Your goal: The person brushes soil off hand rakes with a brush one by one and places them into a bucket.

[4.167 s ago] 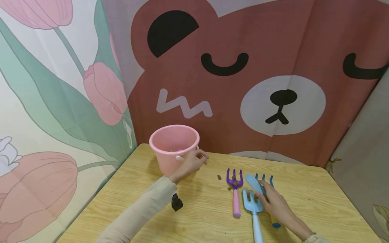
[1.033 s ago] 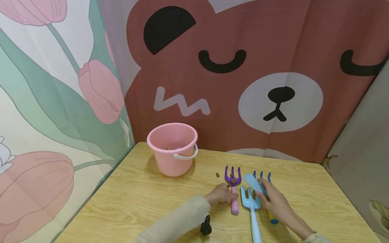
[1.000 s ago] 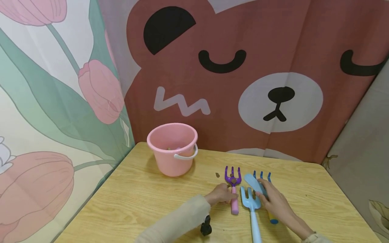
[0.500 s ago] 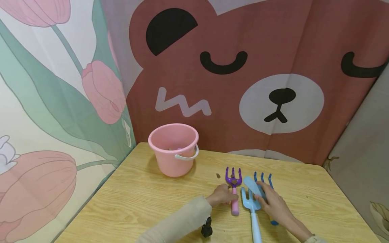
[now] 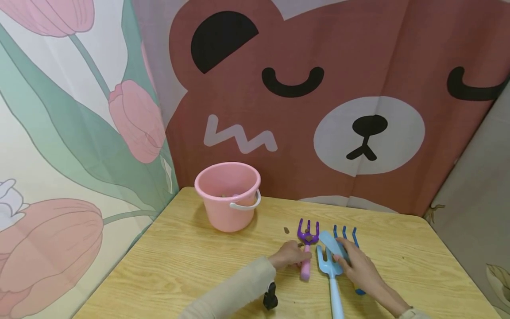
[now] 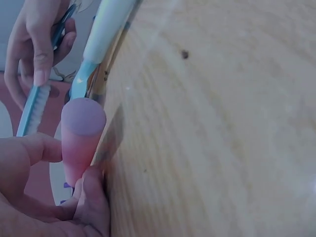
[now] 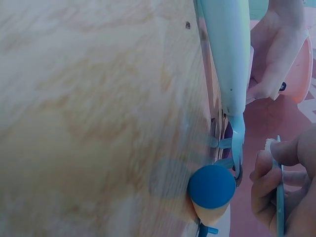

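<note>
My left hand pinches the pink handle of a small purple garden fork between thumb and fingers. Brown crumbs lie on and beside the fork's head. In my right hand is a light-blue brush; its white bristles show in the left wrist view. The brush is held above a light-blue hand fork, overlapping its tines in the head view. Under my right hand lies a blue-tined rake, its yellow handle mostly hidden and its blue end cap showing.
A pink bucket with a white handle stands at the back left, with small things inside. A brown crumb lies on the wooden table. Behind the table hangs a bear-print curtain.
My left hand has come from the bucket to the purple fork and taken its handle. Just now the handle's end has swung slightly left. My right hand keeps the brush nearly in place.
</note>
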The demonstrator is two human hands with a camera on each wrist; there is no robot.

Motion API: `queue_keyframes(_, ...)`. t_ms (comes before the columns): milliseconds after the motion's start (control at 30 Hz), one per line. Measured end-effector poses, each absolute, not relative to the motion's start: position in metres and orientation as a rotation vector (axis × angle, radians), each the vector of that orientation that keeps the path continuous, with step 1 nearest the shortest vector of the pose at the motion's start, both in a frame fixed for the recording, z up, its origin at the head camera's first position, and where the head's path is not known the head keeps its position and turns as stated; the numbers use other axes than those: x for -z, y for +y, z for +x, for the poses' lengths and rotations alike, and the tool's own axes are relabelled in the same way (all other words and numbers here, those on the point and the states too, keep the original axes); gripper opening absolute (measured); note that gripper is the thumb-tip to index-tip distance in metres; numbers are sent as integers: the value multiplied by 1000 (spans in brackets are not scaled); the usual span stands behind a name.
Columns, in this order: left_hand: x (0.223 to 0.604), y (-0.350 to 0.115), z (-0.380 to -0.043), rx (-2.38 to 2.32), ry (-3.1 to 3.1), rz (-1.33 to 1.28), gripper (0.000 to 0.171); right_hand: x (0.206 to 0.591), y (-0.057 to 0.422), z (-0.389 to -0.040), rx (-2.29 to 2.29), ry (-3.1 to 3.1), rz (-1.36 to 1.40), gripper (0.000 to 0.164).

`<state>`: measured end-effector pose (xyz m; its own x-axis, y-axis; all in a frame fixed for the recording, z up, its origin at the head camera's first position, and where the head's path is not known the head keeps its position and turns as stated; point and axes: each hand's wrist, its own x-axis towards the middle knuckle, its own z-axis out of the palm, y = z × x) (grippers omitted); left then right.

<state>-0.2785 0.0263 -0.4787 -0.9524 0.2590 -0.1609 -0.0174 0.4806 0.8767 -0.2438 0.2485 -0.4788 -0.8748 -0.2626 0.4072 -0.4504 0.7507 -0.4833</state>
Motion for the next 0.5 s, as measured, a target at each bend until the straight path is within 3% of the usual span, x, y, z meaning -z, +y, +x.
queue_keyframes(500, 472, 22, -286, -1540, 2335, 67, 17, 477, 253, -241, -841, -2617, 572, 49)
